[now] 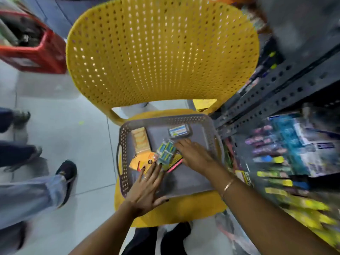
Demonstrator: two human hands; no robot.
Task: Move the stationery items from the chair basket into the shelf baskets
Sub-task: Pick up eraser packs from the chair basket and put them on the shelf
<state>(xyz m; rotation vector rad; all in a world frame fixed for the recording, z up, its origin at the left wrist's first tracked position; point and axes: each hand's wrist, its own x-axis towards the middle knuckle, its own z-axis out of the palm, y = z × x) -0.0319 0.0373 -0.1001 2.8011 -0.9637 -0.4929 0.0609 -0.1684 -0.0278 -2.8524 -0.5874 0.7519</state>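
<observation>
In the grey basket (206, 124) on the yellow chair (161, 52), both hands are lying flat with open fingers: left hand (147, 188) and right hand (193, 153) are touching the teal packet (164, 151). Orange packs (140, 142) are lying beside it.

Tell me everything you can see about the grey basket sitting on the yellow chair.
The grey basket is a shallow rectangular plastic tray with perforated walls, rounded corners and a smooth floor. It rests flat on the yellow chair seat beside the shelf. Inside lie a few stationery packs. Both hands reach in: the left hand near its front, the right hand over the middle.
</observation>
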